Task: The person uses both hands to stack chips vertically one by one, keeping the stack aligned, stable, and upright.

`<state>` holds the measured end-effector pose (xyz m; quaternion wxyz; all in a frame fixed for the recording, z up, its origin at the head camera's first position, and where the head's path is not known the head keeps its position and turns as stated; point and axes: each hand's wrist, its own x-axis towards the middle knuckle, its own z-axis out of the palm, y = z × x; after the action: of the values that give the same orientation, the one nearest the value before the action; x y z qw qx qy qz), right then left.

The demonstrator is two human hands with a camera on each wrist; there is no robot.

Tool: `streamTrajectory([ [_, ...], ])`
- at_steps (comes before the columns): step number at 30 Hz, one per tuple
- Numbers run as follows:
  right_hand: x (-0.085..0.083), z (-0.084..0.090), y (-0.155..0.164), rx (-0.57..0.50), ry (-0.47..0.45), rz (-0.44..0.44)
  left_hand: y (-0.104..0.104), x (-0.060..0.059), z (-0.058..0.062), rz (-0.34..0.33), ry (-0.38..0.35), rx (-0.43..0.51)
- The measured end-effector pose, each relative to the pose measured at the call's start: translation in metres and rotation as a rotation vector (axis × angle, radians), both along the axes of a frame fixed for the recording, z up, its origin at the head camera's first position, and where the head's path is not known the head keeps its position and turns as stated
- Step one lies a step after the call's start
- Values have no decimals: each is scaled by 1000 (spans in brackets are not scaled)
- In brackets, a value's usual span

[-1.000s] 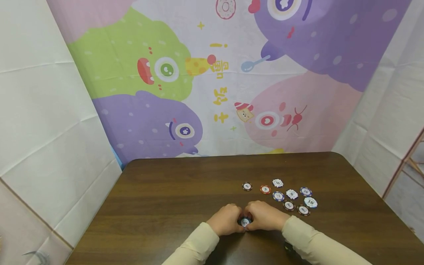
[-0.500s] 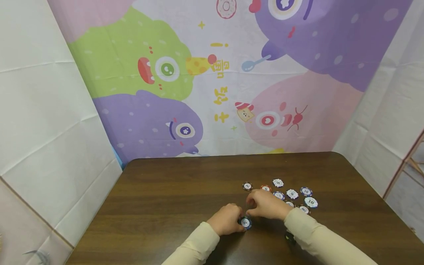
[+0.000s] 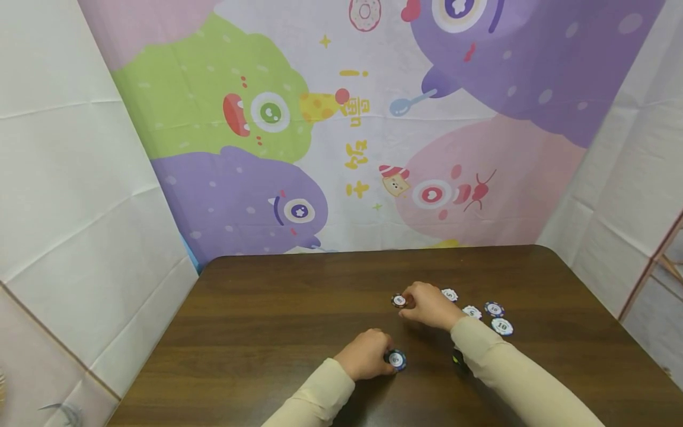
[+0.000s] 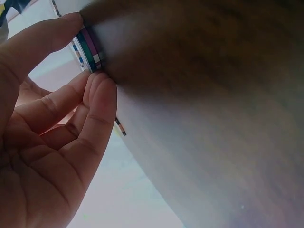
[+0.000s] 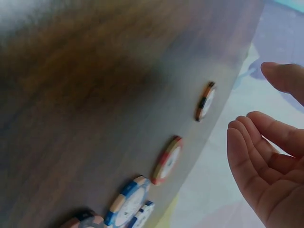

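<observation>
Our left hand [image 3: 365,354] curls beside a short chip stack [image 3: 396,359] near the bench [image 3: 277,320] front, its grip pinching the stack's edge. Our right hand [image 3: 427,305] hovers farther back over loose chips (fingers relaxed, apart), closest to a dark chip [image 3: 398,300].

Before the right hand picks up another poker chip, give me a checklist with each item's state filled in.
1. Left hand grips the small stack of striped poker chips: ok.
2. Stack rests on the dark brown wooden table: ok.
3. Right hand is empty, fingers loosely curved: ok.
4. Black-edged poker chip lies flat just ahead of the fingertips, not yet touched: ok.
5. Red-edged poker chip lies apart from it: ok.
6. Number of chips in the stack: cannot tell.
</observation>
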<state>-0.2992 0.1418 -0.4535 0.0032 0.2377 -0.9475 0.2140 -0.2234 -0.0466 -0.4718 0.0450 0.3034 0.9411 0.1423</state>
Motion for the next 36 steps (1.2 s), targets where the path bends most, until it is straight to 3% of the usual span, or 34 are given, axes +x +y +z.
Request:
streamTrajectory([
  [4,-10,-4,-2,1,-27,-42,0,0,1,1,-8,4],
  [18,-32,-25,-12,90,8,-86,0,0,2,6,-18,3],
  [27,-31,-21,-19,122,-4,-107,0,-1,1,-1,-14,11],
  [36,-30,-24,-14,82,-49,-85,0,-2,-1,-1,-7,-3],
])
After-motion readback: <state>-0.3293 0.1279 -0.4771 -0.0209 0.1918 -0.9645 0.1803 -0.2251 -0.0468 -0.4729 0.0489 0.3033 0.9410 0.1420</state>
